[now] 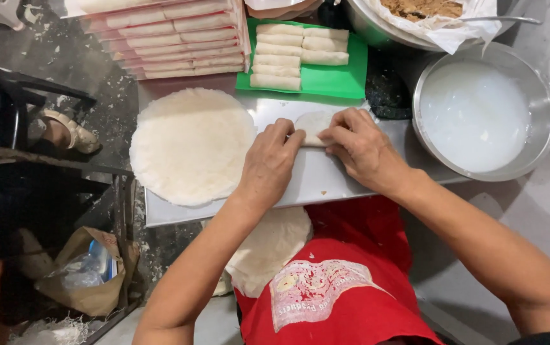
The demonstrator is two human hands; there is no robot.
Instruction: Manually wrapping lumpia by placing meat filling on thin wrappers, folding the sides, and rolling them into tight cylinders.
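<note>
My left hand (pixel 270 165) and my right hand (pixel 361 148) both press on a small pale wrapper roll (pixel 312 122) lying on a shiny metal tray (pixel 313 179). Fingertips of both hands curl over the roll's near edge, hiding part of it. A stack of round white wrappers (pixel 189 145) lies on the tray just left of my left hand. Beyond the roll, a green board (pixel 342 80) carries several finished pale rolls (pixel 277 64) in rows.
A metal bowl of milky white liquid (pixel 476 115) stands at the right. A lined bowl with brown filling (pixel 422 9) sits at the top right. Stacked trays of rolls (pixel 173 38) are at the top left. More wrappers (pixel 268 246) rest on my red apron (pixel 345 281).
</note>
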